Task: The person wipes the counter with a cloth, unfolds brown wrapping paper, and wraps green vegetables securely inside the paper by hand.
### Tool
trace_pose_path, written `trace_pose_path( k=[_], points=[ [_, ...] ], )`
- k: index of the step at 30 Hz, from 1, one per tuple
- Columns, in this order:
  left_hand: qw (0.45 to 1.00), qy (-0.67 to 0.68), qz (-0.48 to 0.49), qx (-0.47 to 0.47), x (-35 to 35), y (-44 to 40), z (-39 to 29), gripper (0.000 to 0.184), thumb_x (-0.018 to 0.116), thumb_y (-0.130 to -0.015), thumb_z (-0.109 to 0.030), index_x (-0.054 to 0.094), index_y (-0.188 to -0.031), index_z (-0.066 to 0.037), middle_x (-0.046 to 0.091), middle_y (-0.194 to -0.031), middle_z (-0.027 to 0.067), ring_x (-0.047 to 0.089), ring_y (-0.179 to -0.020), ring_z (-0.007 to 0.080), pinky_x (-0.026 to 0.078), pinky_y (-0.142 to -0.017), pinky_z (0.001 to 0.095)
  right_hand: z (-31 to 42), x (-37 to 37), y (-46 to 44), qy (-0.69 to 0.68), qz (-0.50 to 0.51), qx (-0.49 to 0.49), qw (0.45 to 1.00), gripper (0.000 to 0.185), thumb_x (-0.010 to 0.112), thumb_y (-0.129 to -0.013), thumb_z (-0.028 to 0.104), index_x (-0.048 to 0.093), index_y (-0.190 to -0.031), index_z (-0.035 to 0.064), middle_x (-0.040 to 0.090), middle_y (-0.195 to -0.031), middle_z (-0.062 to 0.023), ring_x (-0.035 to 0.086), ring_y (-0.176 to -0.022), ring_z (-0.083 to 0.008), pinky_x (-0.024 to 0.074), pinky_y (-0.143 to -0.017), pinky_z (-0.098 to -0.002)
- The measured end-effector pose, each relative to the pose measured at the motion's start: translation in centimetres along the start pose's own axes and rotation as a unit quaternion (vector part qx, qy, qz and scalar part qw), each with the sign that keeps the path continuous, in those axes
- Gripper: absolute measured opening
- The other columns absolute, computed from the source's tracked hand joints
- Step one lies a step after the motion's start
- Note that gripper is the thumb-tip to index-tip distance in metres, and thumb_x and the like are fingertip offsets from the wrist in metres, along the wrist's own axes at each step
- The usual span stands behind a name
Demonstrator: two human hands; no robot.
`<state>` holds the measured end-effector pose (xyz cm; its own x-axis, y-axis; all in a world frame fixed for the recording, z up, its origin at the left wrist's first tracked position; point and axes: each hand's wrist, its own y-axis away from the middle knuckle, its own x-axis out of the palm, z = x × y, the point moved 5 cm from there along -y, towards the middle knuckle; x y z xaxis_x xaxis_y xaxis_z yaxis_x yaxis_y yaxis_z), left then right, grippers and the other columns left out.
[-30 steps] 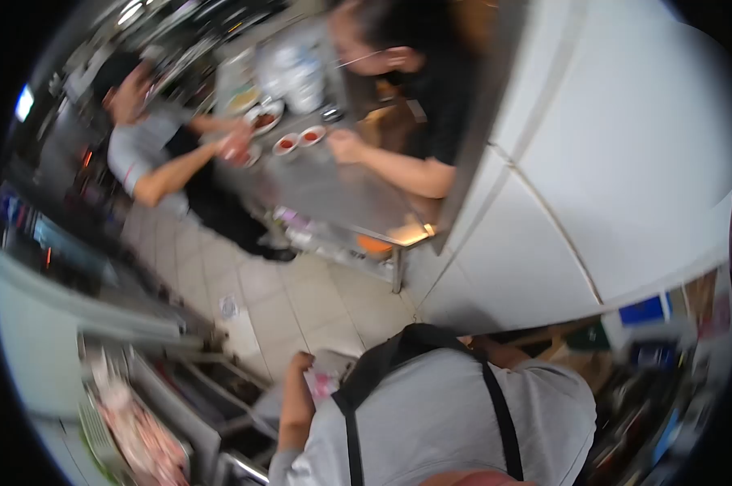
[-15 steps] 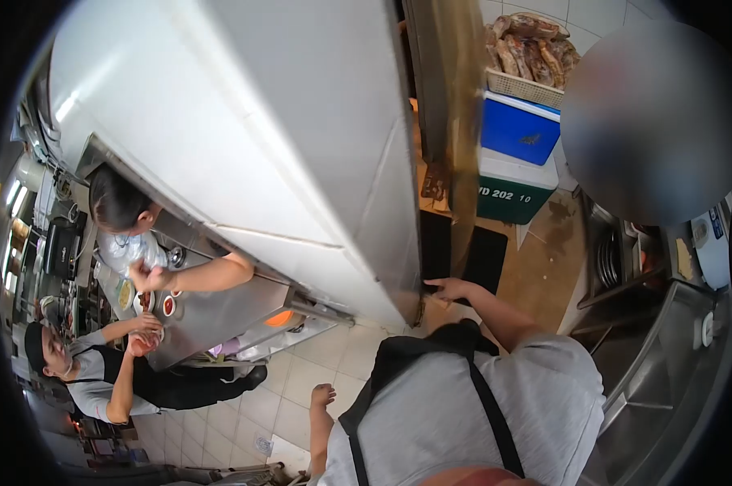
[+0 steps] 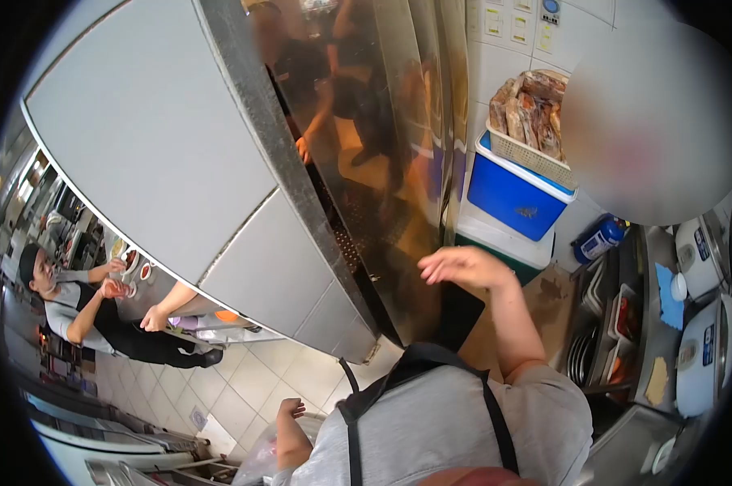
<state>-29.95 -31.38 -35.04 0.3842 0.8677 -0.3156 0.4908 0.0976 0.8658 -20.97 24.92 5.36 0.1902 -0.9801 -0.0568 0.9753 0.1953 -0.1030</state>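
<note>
My right hand point(image 3: 467, 267) is raised at the lower edge of a yellowish clear plastic strip curtain point(image 3: 419, 162). Its fingers are stretched out with nothing in them; whether they touch the plastic I cannot tell. Low at my left side hangs my left hand point(image 3: 291, 409), fingers loosely bent and apart, holding nothing visible. Beyond the right hand stands a blue cooler point(image 3: 516, 194) on a white-lidded green cooler point(image 3: 504, 243). On top of the blue one, a cream plastic basket point(image 3: 532, 154) holds several brownish-white frozen-looking pieces, perhaps meat.
A tiled wall corner point(image 3: 277, 267) stands at my left front. Shelves with stacked plates point(image 3: 580, 356) and a steel sink point(image 3: 625, 445) are on the right, near a blue cylinder point(image 3: 601, 239). A co-worker point(image 3: 82, 308) stands at a counter far left; another person's arm point(image 3: 172, 306) reaches out there.
I have moved forward, so the curtain and coolers look nearer. My right hand has lifted from the wall's lower edge toward the curtain. The second person is now mostly behind the wall.
</note>
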Motion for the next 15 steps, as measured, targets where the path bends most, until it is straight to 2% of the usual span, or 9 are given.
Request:
trace_pose_path(
  k=[2, 4, 6, 7, 9, 11, 12, 13, 15],
  points=[
    [0.999, 0.010, 0.037, 0.018, 2.6, 1.4, -0.6, 0.027, 0.057, -0.083, -0.018, 0.054, -0.107, -0.007, 0.061, -0.100, 0.0079, 0.062, -0.085, 0.0228, 0.052, -0.066, 0.0366, 2.3, -5.8, 2.9, 0.024, -0.107, -0.039, 0.993, 0.032, 0.050, -0.089, 0.010, 0.050, -0.120, 0.0007, 0.060, -0.102, -0.0105, 0.059, -0.087, -0.0153, 0.0472, -0.080, -0.0276],
    [0.997, -0.001, 0.071, 0.028, 4.0, 3.0, -0.9, 0.029, 0.060, -0.081, -0.017, 0.056, -0.108, -0.007, 0.061, -0.102, 0.0082, 0.062, -0.087, 0.0229, 0.052, -0.068, 0.0373, 5.2, -11.0, 6.4, 0.065, -0.217, -0.076, 0.971, 0.037, 0.052, -0.089, 0.017, 0.047, -0.122, 0.0007, 0.060, -0.098, -0.0108, 0.060, -0.081, -0.0160, 0.0484, -0.074, -0.0270],
    [0.994, -0.061, 0.085, 0.043, 5.9, 0.9, -0.7, 0.026, 0.061, -0.081, -0.020, 0.058, -0.104, -0.007, 0.061, -0.101, 0.0070, 0.062, -0.088, 0.0220, 0.052, -0.068, 0.0370, 7.7, -15.4, 9.8, 0.023, -0.282, -0.139, 0.949, 0.049, 0.052, -0.089, 0.023, 0.036, -0.130, 0.0011, 0.057, -0.104, -0.0131, 0.061, -0.079, -0.0187, 0.0488, -0.072, -0.0279],
    [0.991, -0.094, 0.086, 0.049, 5.6, 0.5, -0.4, 0.025, 0.062, -0.081, -0.021, 0.059, -0.102, -0.007, 0.062, -0.101, 0.0064, 0.061, -0.088, 0.0216, 0.052, -0.068, 0.0369, 9.5, -17.1, 11.5, 0.008, -0.313, -0.157, 0.937, 0.055, 0.054, -0.088, 0.028, 0.033, -0.132, 0.0023, 0.052, -0.112, -0.0149, 0.060, -0.086, -0.0208, 0.0484, -0.075, -0.0305],
    [0.975, -0.170, 0.144, 0.030, 6.5, 2.3, 0.1, 0.025, 0.063, -0.079, -0.024, 0.061, -0.099, -0.009, 0.063, -0.097, 0.0047, 0.061, -0.084, 0.0185, 0.051, -0.064, 0.0353, 10.7, -23.0, 15.1, 0.059, -0.520, -0.134, 0.842, 0.057, 0.056, -0.086, 0.030, 0.035, -0.133, 0.0047, 0.047, -0.122, -0.0168, 0.054, -0.104, -0.0251, 0.0453, -0.084, -0.0361],
    [0.946, -0.247, 0.208, 0.025, 10.0, 3.6, -2.5, 0.025, 0.064, -0.078, -0.027, 0.063, -0.096, -0.010, 0.063, -0.094, 0.0031, 0.061, -0.079, 0.0155, 0.050, -0.060, 0.0337, 12.1, -27.1, 16.0, 0.152, -0.567, -0.064, 0.807, 0.069, 0.058, -0.082, 0.041, 0.030, -0.137, 0.0105, 0.038, -0.132, -0.0166, 0.040, -0.120, -0.0257, 0.0364, -0.096, -0.0410],
    [0.945, -0.264, 0.188, 0.051, 11.7, 4.3, -3.0, 0.025, 0.064, -0.077, -0.027, 0.063, -0.096, -0.010, 0.064, -0.092, 0.0036, 0.061, -0.075, 0.0154, 0.050, -0.057, 0.0338, 13.6, -27.5, 15.4, 0.222, -0.536, -0.040, 0.814, 0.070, 0.059, -0.081, 0.041, 0.030, -0.138, 0.0120, 0.034, -0.135, -0.0177, 0.035, -0.124, -0.0261, 0.0320, -0.099, -0.0415],
    [0.942, -0.278, 0.170, 0.077, 13.7, 4.8, -3.4, 0.026, 0.064, -0.077, -0.027, 0.063, -0.095, -0.010, 0.064, -0.090, 0.0041, 0.061, -0.071, 0.0152, 0.050, -0.055, 0.0339, 15.4, -27.9, 14.7, 0.292, -0.500, -0.015, 0.815, 0.071, 0.060, -0.080, 0.040, 0.030, -0.138, 0.0136, 0.031, -0.138, -0.0188, 0.031, -0.128, -0.0266, 0.0277, -0.102, -0.0421],
    [0.773, -0.423, 0.276, 0.384, 17.1, 2.7, -3.5, 0.027, 0.063, -0.077, -0.029, 0.063, -0.095, -0.009, 0.064, -0.088, 0.0043, 0.060, -0.066, 0.0166, 0.049, -0.052, 0.0337, 18.8, -30.8, 15.3, 0.455, -0.582, -0.042, 0.673, 0.075, 0.066, -0.077, 0.035, 0.031, -0.136, 0.0059, 0.035, -0.135, -0.0209, 0.035, -0.125, -0.0301, 0.0282, -0.102, -0.0432]
  ],
)
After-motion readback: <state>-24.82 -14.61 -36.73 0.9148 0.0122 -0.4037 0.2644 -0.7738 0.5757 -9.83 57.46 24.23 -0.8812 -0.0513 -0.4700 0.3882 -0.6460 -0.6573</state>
